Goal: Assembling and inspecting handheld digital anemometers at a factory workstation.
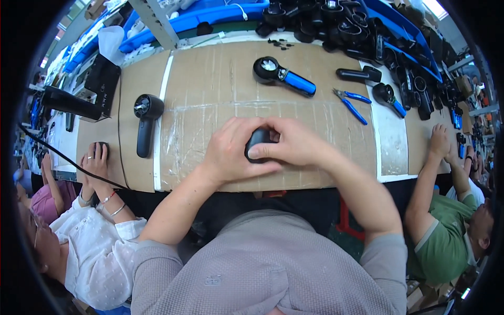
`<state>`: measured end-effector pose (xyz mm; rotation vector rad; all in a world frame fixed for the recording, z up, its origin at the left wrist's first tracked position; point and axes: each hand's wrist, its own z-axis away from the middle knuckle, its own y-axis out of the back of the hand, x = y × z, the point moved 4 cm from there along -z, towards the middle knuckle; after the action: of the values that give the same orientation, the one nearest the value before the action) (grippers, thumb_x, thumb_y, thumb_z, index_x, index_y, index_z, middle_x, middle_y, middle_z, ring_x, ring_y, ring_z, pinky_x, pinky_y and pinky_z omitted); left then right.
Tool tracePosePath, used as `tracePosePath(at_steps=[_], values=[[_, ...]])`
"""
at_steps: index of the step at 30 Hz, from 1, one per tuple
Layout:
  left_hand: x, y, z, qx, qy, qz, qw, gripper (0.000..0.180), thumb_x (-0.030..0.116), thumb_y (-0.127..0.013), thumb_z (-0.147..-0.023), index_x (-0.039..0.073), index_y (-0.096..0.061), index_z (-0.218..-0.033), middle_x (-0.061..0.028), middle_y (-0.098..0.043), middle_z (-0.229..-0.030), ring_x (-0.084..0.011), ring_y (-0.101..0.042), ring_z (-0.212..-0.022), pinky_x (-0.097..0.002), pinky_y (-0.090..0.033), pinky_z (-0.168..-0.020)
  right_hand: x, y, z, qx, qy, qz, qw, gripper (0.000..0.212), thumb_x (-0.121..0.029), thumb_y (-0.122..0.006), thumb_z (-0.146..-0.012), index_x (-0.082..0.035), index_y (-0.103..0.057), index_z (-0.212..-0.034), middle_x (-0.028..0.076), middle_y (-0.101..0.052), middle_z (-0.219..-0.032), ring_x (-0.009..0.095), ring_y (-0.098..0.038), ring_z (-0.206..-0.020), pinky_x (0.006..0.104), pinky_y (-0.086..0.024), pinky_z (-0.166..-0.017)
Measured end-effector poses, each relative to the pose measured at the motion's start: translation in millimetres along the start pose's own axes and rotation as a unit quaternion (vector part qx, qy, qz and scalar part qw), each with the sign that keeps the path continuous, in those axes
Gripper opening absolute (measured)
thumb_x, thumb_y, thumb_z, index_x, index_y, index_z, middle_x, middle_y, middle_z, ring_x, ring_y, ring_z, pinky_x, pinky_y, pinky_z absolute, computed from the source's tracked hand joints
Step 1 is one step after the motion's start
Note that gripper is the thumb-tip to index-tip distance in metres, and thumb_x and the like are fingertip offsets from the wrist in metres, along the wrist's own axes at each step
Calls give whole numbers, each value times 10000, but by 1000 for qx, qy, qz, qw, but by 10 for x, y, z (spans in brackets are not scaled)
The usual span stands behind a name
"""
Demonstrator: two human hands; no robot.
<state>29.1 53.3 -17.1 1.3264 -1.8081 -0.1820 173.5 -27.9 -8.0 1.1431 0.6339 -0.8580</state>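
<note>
Both my hands meet over the cardboard-covered bench, close to its near edge. My left hand (228, 149) is wrapped round the left side of a smooth, rounded black plastic part (257, 142). From the right, my right hand (294, 140) grips the same part, its thumb laid across the front. Fingers hide most of the part, so its full shape cannot be made out. Farther left lies a black handheld fan (147, 123) without a front cover. Beyond my hands rests another fan with a blue handle (286, 77). Blue-handled cutters (352, 105) lie to the right, jaws apart.
A black handle piece (358, 74) and a small blue-and-black fan (388, 98) sit at right. Black fan parts (341, 29) pile up at the back, beside blue trays (210, 23). A metal post (155, 23) rises at back left. Co-workers' hands (96, 163) are on both sides.
</note>
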Motion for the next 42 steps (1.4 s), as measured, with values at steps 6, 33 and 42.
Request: tracePosePath(at_steps=[6,33,42], values=[[352,178,-112,118,83,291,946,849,724,-706,-838,4,-640,-1283,-145,-705,-1090,-257,-701,-973,-370,-578,-886,-17,-422,275,194,157,-319,914,442,-260,-818,-909,14,-674,-1224,114,-718,-1000,195,-657,-834,320,-553,-769],[800,206,-67,-27,-114,151,982,645,575,-434,-1045,-4,-711,-992,-158,-717,-1023,-297,-669,-860,-402,-547,-851,-657,231,784,-119,-110,-141,977,389,-197,-820,-901,26,-684,-1190,86,-693,-1000,131,-629,-796,236,-511,-704],[-50,330,-151,168,302,331,878,650,540,-314,-1112,10,-689,-1137,-128,-700,-1098,-233,-653,-990,-359,-518,-911,-69,-337,240,247,202,-10,948,393,-188,-733,-951,36,-663,-1267,111,-714,-1005,165,-638,-814,259,-524,-759]])
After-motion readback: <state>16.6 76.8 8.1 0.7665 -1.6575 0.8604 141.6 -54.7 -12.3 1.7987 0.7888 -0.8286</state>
